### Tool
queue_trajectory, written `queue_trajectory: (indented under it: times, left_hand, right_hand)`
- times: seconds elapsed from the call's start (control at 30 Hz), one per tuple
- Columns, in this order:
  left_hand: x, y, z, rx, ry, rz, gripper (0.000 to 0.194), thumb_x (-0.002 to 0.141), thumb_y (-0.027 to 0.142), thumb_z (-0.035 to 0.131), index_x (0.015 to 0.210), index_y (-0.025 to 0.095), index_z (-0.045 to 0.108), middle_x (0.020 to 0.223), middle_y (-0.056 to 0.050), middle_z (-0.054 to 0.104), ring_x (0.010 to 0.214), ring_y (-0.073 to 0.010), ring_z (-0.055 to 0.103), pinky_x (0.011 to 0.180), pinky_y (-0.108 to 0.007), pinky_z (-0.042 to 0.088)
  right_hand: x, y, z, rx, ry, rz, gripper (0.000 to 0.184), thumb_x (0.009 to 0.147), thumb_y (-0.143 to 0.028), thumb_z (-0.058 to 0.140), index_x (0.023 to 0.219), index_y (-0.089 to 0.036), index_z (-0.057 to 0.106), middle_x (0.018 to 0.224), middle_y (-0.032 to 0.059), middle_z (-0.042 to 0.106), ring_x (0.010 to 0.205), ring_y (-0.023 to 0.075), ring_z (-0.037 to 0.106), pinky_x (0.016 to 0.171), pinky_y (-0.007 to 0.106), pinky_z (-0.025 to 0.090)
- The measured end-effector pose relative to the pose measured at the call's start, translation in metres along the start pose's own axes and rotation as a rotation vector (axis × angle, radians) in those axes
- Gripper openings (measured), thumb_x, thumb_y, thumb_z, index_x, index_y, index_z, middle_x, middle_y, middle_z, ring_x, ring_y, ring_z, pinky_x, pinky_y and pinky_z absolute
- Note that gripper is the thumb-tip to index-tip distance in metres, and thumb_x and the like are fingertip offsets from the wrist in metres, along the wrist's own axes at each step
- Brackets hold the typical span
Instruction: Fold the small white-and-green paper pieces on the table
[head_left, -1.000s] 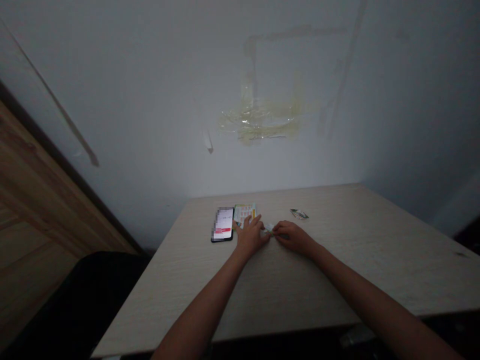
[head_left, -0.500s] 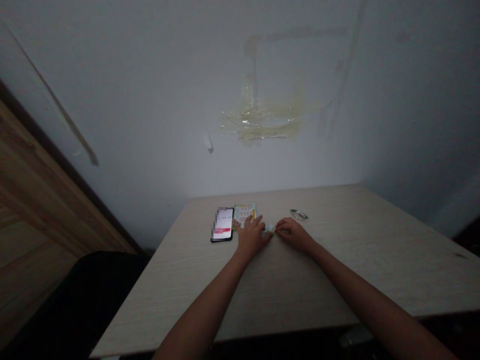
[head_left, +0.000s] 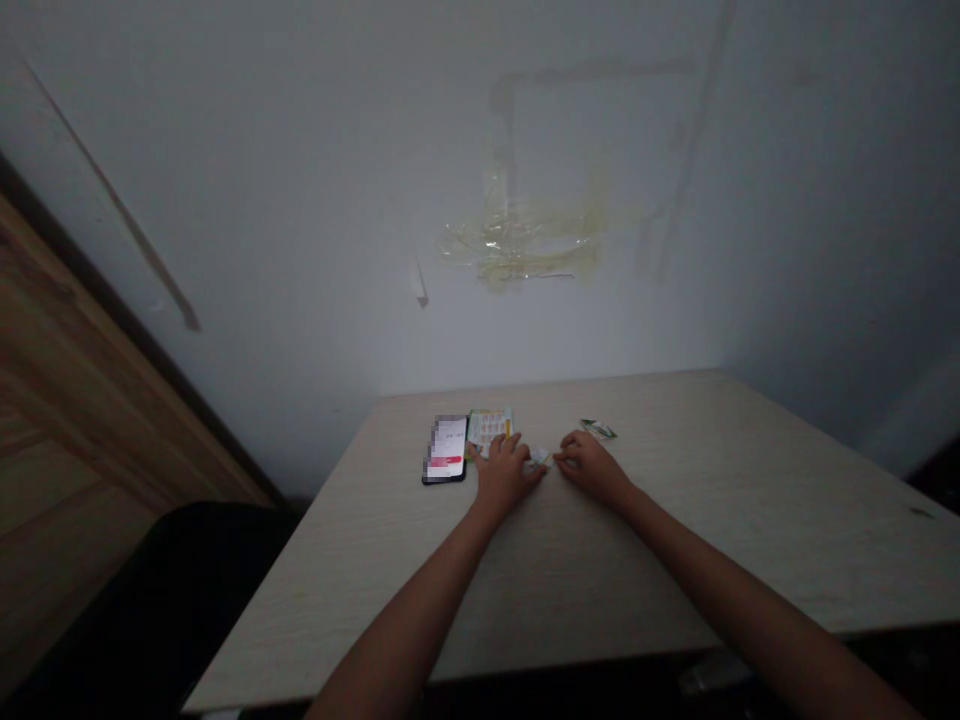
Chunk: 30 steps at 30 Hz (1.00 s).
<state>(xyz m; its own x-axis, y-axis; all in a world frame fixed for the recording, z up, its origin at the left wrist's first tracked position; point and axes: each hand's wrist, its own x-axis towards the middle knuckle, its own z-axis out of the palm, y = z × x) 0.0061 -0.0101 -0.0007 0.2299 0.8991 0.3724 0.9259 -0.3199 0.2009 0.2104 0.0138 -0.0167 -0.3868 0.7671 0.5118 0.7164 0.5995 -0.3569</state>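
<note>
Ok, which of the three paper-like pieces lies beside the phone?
The flat printed sheet; the small piece is between left hand and right hand, the pointed piece beyond the right.

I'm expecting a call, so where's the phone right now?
In the head view, the phone lies on the table, left of centre, just left of the printed sheet and the left hand.

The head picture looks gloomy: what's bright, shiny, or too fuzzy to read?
In the head view, lighting is dim; the phone screen glows, partly pixelated; glints sit on the yellowish wall patch; print on the paper sheet is too small and soft to read.
</note>
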Motion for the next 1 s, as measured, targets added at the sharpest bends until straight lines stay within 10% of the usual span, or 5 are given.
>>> queue_trajectory:
  times: [1.0]
  left_hand:
    - [0.002, -0.02, 0.006, -0.196, 0.001, 0.203, 0.017, 0.085, 0.045, 0.065, 0.097, 0.037, 0.073, 0.118, 0.001, 0.069, 0.124, -0.0272, 0.048, 0.108, -0.072, -0.014]
  right_hand:
    - [0.002, -0.001, 0.0, 0.0, -0.061, -0.229, 0.018, 0.089, -0.016, 0.059, 0.095, -0.02, 0.075, 0.096, 0.0068, 0.075, 0.092, 0.0198, 0.066, 0.088, 0.034, 0.049]
